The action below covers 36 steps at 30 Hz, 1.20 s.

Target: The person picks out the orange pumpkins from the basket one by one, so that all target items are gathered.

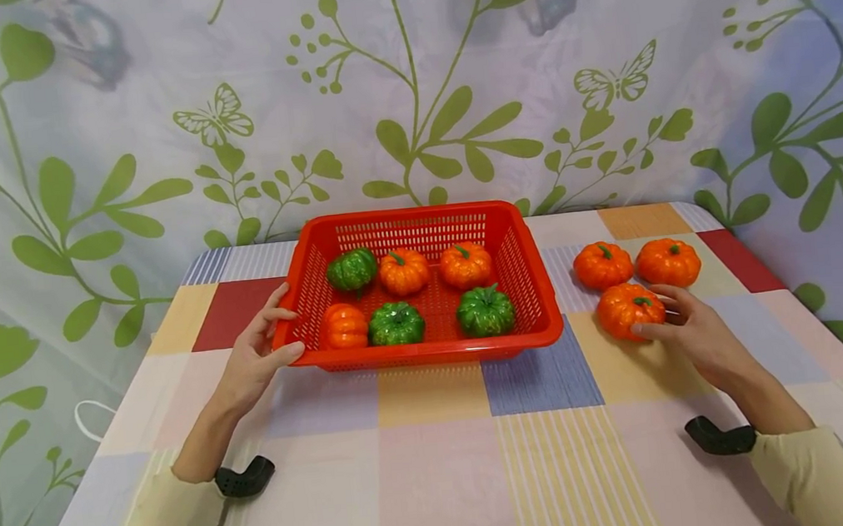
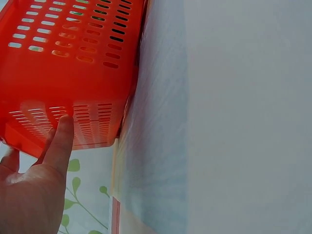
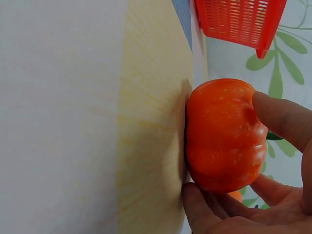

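A red plastic basket (image 1: 429,349) with slotted walls stands on the table, holding several small orange and green pumpkins. My left hand (image 1: 252,357) is at its left end, fingers and thumb spread along the rim; in the left wrist view, fairly straight fingers (image 2: 61,141) touch the outer wall. On the right, my right hand (image 1: 699,335) grips an orange pumpkin (image 1: 625,310) that sits on the cloth. The right wrist view shows the thumb (image 3: 280,114) on its upper side and fingertips (image 3: 195,200) low against its opposite side.
Two more orange pumpkins, one (image 1: 602,265) at left and one (image 1: 668,263) at right, sit just behind the gripped one. A patchwork tablecloth (image 1: 440,478) covers the table. Behind hangs a leaf-patterned curtain (image 1: 261,60).
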{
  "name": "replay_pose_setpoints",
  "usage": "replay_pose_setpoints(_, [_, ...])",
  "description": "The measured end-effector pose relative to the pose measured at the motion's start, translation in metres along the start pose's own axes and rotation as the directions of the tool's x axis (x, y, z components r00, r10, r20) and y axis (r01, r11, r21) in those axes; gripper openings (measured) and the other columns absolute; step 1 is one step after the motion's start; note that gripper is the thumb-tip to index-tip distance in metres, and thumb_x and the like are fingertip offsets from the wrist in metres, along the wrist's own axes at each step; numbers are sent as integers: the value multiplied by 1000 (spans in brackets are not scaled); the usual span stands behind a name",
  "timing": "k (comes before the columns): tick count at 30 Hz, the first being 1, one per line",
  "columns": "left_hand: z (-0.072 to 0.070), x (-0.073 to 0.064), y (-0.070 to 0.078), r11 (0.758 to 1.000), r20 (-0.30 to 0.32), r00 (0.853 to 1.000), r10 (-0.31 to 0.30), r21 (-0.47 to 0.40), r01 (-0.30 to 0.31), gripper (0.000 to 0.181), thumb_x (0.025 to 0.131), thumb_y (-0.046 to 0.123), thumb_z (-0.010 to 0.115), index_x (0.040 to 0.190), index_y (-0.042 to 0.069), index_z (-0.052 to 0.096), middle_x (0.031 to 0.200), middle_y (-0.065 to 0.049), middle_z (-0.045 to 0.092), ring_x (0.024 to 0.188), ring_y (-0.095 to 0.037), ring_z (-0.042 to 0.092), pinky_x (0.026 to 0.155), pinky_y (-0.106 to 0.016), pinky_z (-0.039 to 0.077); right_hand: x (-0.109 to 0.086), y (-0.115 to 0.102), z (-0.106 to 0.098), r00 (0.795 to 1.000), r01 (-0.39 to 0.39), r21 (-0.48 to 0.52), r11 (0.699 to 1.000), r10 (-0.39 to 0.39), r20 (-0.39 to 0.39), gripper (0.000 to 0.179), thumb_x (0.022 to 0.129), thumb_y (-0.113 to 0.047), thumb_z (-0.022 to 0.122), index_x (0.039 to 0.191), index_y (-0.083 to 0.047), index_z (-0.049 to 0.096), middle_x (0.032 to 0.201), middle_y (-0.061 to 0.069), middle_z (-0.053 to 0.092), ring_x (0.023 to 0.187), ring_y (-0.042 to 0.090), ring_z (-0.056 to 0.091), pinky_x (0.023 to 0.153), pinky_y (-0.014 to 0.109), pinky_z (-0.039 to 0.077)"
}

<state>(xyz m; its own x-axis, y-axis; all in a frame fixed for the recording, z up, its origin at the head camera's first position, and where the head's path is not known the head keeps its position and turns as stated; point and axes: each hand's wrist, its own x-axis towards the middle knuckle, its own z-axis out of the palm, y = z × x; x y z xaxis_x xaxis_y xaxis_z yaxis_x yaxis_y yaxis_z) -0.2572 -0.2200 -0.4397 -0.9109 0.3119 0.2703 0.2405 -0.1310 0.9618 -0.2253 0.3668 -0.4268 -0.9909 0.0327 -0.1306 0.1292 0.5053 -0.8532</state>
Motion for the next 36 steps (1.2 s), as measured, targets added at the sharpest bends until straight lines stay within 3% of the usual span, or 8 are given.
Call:
replay_pose_setpoints(8, [1,-1,-2,998,-12,1000,-15,54,16,36,93,-5,59,124,-11,42,164,-4,12,142,-41,18,92,-27,51,-10,1,-3,1000,3,3,1000,-3,-4,87,94,-29,68,154,3,13,153,35,20,135,53,27,106,67,27])
replay_pose_setpoints(10, [1,-1,-2,998,-11,1000,-18,62,19,36,93,-4,59,124,-11,41,164,-4,12,142,-40,18,92,-27,51,-15,1,-7,1000,11,-45,999,-12,-16,87,94,-30,68,154,3,15,153,34,23,134,52,29,105,59,35])
replay_pose_setpoints(13, [1,0,-2,998,-5,1000,-14,54,15,36,94,-5,59,124,-12,41,164,-4,12,142,-40,19,92,-28,51,-25,-2,-15,999,22,-113,993,-26,-36,85,95,-32,67,154,3,17,151,33,27,133,51,31,95,36,45])
replay_pose_setpoints(16, [-1,0,-1,999,-2,1000,-5,42,5,36,93,-6,58,124,-13,40,164,-5,12,142,-40,18,92,-28,51,-33,-6,-20,997,37,-149,988,-47,-66,83,95,-32,67,153,3,19,150,33,29,131,47,33,80,16,44])
replay_pose_setpoints(21, [-4,-1,2,999,-18,1000,3,51,-2,34,93,-8,57,123,-13,41,164,-6,12,142,-39,19,92,-26,51,-38,-22,-23,975,110,-165,980,-139,-173,78,93,-28,70,150,4,29,142,22,38,113,10,44,74,1,39])
replay_pose_setpoints(24, [-4,-2,3,998,-23,1000,-3,60,4,34,93,-7,57,123,-12,41,164,-5,12,142,-38,19,92,-26,51,-40,-36,-20,958,153,-157,976,-185,-217,72,92,-25,71,147,2,35,133,8,45,103,-3,42,76,1,40])
replay_pose_setpoints(28, [-3,-2,3,999,-17,1000,-13,48,13,34,94,-6,57,123,-11,42,164,-5,11,143,-37,18,93,-26,50,-45,-52,-14,951,213,-107,971,-231,-205,57,93,-19,70,141,-5,44,125,-8,47,104,1,47,78,3,43])
replay_pose_setpoints(36, [0,0,1,998,-12,1000,-16,54,17,35,93,-5,58,124,-12,41,164,-4,11,142,-37,19,92,-27,51,-53,-84,9,934,346,-11,938,-345,-96,41,93,-6,67,132,-10,55,125,-9,56,110,4,53,84,10,48])
